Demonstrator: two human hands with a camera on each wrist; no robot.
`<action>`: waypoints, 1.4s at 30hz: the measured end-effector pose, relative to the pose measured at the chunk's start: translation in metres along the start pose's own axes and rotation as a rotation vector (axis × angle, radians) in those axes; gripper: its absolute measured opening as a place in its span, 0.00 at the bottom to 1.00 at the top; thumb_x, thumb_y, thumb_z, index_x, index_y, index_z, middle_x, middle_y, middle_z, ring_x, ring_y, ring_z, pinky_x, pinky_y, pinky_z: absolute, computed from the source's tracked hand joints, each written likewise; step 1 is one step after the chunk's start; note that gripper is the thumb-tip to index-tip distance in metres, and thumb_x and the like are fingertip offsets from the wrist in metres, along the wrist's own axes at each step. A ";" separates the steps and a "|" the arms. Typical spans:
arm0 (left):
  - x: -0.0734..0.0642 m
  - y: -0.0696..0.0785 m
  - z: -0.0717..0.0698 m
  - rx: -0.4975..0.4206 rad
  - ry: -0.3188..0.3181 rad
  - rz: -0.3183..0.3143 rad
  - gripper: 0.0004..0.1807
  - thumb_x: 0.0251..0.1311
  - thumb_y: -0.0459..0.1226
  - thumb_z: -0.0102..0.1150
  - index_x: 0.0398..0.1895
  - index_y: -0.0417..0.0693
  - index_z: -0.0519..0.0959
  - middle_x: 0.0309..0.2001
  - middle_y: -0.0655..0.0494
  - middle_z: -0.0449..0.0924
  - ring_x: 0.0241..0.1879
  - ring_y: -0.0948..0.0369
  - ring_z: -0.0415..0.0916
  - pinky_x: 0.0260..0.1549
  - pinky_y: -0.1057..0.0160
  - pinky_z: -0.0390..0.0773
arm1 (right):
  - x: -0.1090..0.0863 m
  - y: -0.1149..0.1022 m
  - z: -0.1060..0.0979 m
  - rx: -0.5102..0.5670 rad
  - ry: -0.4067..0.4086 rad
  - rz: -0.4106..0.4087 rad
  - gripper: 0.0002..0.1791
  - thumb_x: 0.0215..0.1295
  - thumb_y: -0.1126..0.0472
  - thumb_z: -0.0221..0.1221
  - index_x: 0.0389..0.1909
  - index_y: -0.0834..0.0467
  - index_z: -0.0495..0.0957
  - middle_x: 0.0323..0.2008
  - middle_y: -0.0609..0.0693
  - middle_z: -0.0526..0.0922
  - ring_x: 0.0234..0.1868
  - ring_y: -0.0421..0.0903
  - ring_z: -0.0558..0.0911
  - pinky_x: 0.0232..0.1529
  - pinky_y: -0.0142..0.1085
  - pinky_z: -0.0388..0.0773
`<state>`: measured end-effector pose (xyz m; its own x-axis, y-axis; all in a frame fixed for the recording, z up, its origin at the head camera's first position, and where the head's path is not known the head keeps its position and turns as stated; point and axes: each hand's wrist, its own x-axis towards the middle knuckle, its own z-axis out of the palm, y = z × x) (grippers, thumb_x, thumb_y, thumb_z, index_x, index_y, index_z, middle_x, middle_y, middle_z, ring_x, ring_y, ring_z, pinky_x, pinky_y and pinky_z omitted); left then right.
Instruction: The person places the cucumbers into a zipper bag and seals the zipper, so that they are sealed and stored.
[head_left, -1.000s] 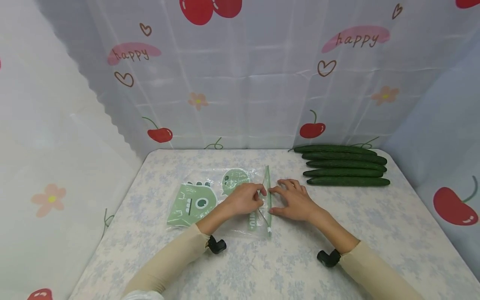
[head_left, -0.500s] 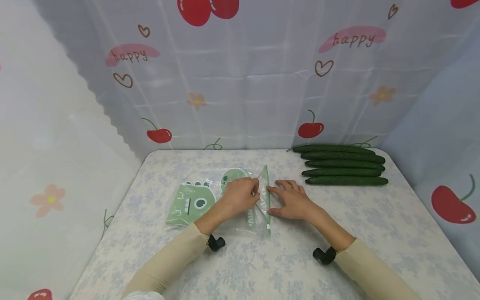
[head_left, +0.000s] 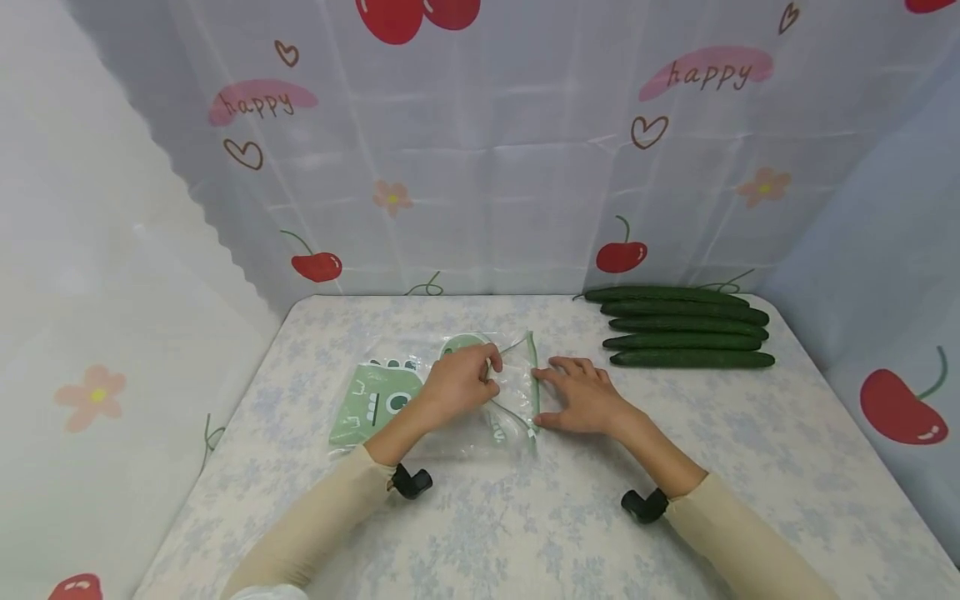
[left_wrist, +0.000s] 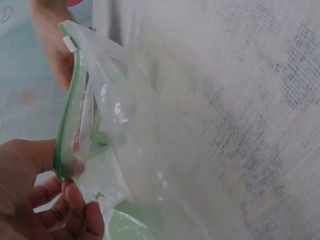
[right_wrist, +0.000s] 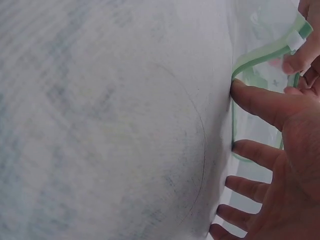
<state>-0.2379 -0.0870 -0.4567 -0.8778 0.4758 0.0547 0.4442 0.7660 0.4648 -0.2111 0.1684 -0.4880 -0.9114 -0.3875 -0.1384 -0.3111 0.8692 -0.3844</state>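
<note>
A clear zip bag (head_left: 375,408) with green cartoon prints lies on the table, its green-edged mouth facing right. My left hand (head_left: 459,379) pinches the upper lip of that mouth and holds it pulled back to the left, so the bag gapes. In the left wrist view, the thumb and fingers grip the green zip strip (left_wrist: 63,130). My right hand (head_left: 585,398) has its fingers spread, and the thumb and index fingertip press the lower lip against the table. A white slider (right_wrist: 295,41) sits near one end of the zip in the right wrist view.
Several long dark green cucumbers (head_left: 686,341) lie side by side at the back right of the table (head_left: 510,533). A printed curtain (head_left: 487,208) hangs along the back edge. Both wrists carry a small black camera (head_left: 645,506).
My left hand has drawn the upper lip of the zip bag to the left, and the mouth gapes wider. The right hand stays nearly in place at the lower lip.
</note>
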 end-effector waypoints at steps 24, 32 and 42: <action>-0.005 -0.022 -0.007 -0.514 0.050 0.025 0.08 0.75 0.37 0.59 0.51 0.57 0.84 0.34 0.56 0.78 0.29 0.60 0.74 0.33 0.63 0.74 | -0.008 0.004 0.005 0.075 0.008 -0.025 0.45 0.70 0.36 0.67 0.83 0.47 0.66 0.84 0.63 0.60 0.85 0.74 0.55 0.76 0.78 0.55; -0.003 -0.024 0.000 -0.586 0.021 0.040 0.12 0.72 0.36 0.61 0.54 0.42 0.84 0.33 0.55 0.79 0.32 0.60 0.76 0.35 0.65 0.75 | -0.014 0.005 0.003 0.116 0.085 -0.089 0.42 0.74 0.36 0.62 0.82 0.49 0.67 0.82 0.61 0.65 0.84 0.70 0.60 0.77 0.75 0.57; -0.004 -0.028 0.007 -0.633 -0.007 0.045 0.12 0.73 0.34 0.62 0.54 0.40 0.84 0.37 0.51 0.80 0.33 0.61 0.77 0.37 0.67 0.78 | -0.037 0.034 -0.012 0.182 0.234 -0.106 0.34 0.78 0.42 0.61 0.77 0.55 0.73 0.77 0.61 0.72 0.80 0.68 0.64 0.76 0.73 0.60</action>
<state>-0.2455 -0.1077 -0.4764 -0.8586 0.5060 0.0817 0.2866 0.3418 0.8950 -0.1913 0.2153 -0.4853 -0.9203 -0.3733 0.1167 -0.3735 0.7502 -0.5456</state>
